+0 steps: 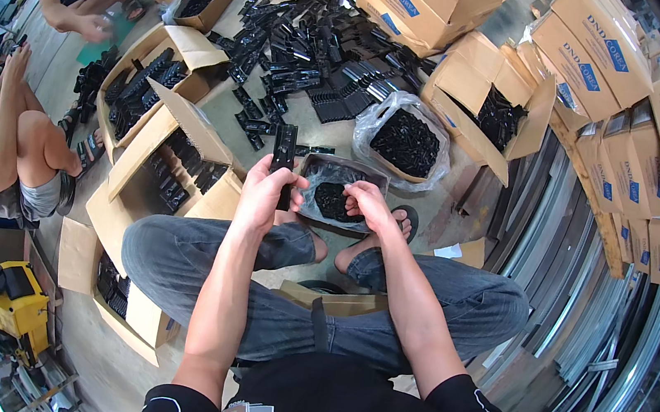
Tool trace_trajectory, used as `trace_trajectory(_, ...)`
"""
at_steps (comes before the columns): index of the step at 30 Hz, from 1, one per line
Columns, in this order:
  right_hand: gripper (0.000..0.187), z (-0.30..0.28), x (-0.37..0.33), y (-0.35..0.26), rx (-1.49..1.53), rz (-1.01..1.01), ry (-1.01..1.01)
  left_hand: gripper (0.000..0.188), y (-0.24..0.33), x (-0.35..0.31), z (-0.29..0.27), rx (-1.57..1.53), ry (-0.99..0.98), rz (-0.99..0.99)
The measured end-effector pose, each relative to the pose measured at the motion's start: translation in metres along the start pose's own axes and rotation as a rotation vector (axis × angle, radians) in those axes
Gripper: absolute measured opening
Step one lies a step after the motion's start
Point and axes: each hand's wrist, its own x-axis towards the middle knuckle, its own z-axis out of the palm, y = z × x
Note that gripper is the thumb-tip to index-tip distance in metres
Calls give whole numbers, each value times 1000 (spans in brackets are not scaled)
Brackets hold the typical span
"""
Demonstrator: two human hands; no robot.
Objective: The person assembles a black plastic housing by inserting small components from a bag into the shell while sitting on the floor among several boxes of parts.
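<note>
Left hand (265, 189) grips an upright black bar (283, 158) above the floor while right hand (366, 201), fingers pinched, picks small black parts from the tray (368, 171); judged step: fitting a part, requiring alignment.

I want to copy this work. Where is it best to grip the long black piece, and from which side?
Probably the lower half, from its left side, as the left hand does now. The long black piece stands upright and is narrow, so its top stays free for the right hand.
</note>
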Motion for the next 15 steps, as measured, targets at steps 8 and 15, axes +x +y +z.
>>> trace_trajectory(8, 24, -22, 17, -54, 343, -253, 132, 26, -7, 9, -3, -103, -29, 68)
trace_trajectory(15, 25, -55, 59, -74, -339, -194, 618, 23, -15, 16, -3, -176, 110, 73)
